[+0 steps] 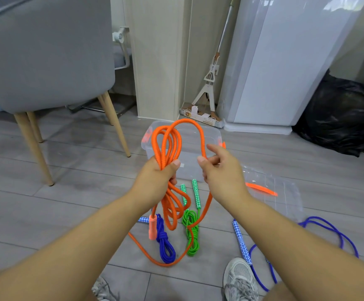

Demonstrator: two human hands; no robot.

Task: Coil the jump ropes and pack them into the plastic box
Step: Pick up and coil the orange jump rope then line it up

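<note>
- The left grip [159,172] is clenched round a bunch of loops of the orange jump rope [166,140]; loops stand up above the fist and hang down below it.
- One pale orange handle [152,228] of that rope dangles under the left grip, just above the floor.
- The right grip [222,168] pinches a single strand of the same rope between thumb and fingers; a wide arch of rope joins the two hands.
- From the right grip the strand drops to the floor [68,192] and sweeps round in a long curve near the person.
- The clear plastic box [189,172] stands open on the floor just beyond the hands, with orange latches at its sides.
- On the floor below the hands lie a bundled green jump rope [191,231] and, left of it, a bundled blue jump rope [164,242].
- A second, loose blue rope [329,231] with a patterned handle sprawls on the near right.
- The clear lid [285,192] lies right of the box.
- A grey chair [46,51] stands far left, a black bag [339,114] far right.
</note>
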